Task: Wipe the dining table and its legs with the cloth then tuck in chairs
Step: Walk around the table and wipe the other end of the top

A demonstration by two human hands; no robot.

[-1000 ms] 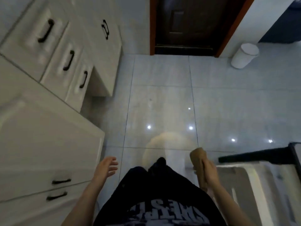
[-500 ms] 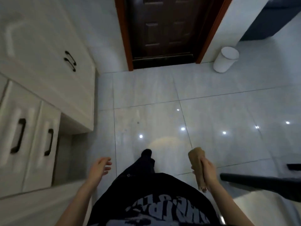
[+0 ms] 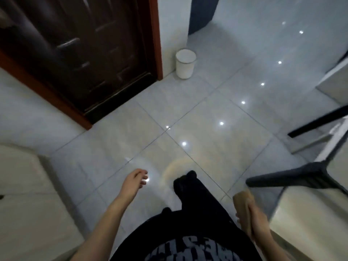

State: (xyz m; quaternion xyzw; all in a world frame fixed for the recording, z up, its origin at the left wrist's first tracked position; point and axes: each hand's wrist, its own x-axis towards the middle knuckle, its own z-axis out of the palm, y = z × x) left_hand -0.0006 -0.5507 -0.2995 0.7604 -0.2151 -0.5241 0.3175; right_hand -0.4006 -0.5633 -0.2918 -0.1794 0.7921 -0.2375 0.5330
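View has swung right since a second ago: white cabinets slid off to the left edge, dark door and white bin now sit well ahead of our fingers, and black chair legs have come in just beyond the right fingertips. Our right hand keeps its fingers wrapped around the folded tan cloth, which sticks up past the knuckles. Our left hand hangs over the floor tiles, fingers loosely curled and holding nothing. Pale surface outboard of the right fingers is likely the dining table or a chair seat; too blurred for us to say which. We judge the step as walking to the table with the cloth, no wiping yet. To do it well we keep the grip firm, open the cloth flat before contact, wipe the top first, then the legs, and use the free left hand for tucking chairs. Risk: clipping the chair leg near the cloth.
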